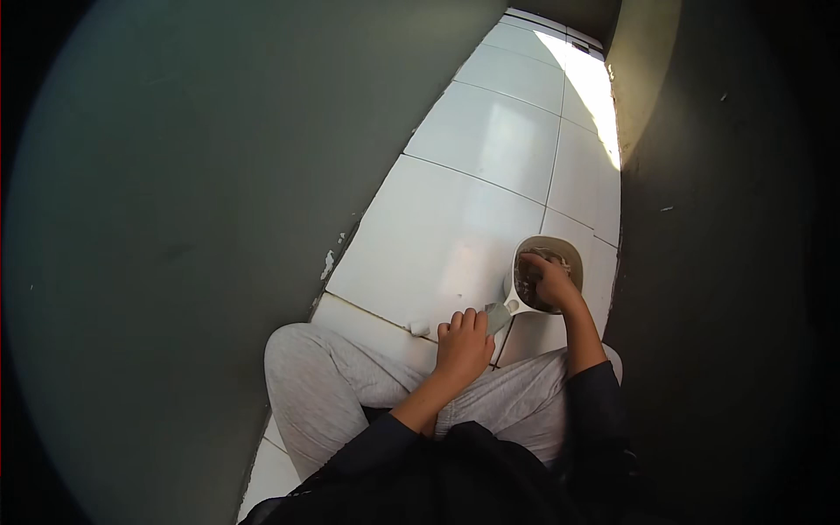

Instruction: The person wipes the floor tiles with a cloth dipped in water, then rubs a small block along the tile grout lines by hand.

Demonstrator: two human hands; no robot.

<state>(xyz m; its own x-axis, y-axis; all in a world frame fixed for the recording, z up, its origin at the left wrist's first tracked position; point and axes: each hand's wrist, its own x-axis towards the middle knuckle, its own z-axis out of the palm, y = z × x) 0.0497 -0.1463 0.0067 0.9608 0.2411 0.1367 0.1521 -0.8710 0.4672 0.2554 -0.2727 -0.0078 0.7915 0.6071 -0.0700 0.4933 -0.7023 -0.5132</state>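
The person sat cross-legged on a narrow white-tiled floor [477,201], the grey trousers [306,385] folded at its near end between two dark walls. A pale container [573,251] with a short white handle stood on the tiles, close to the floor's right edge and just beyond the right knee. Its opening faced up, and dark, wet-looking contents [525,291] with lighter streaks lay inside; I could not tell what they were.

The left hand [465,343] had its grip closed, fingers curled over a grey-green piece [497,318] that met the handle's end. Whether that piece was part of the handle or something separate, I couldn't make out. The right hand [555,283] reached down inside the container, its grip partly open and its fingers bent among the contents; whether they had hold of anything was hidden.

A small white lump [419,328] lay just beside the left hand, nearer the floor's left edge than the container was. Over by the far right corner, a bright wedge of light [588,79] fell across the tiles.
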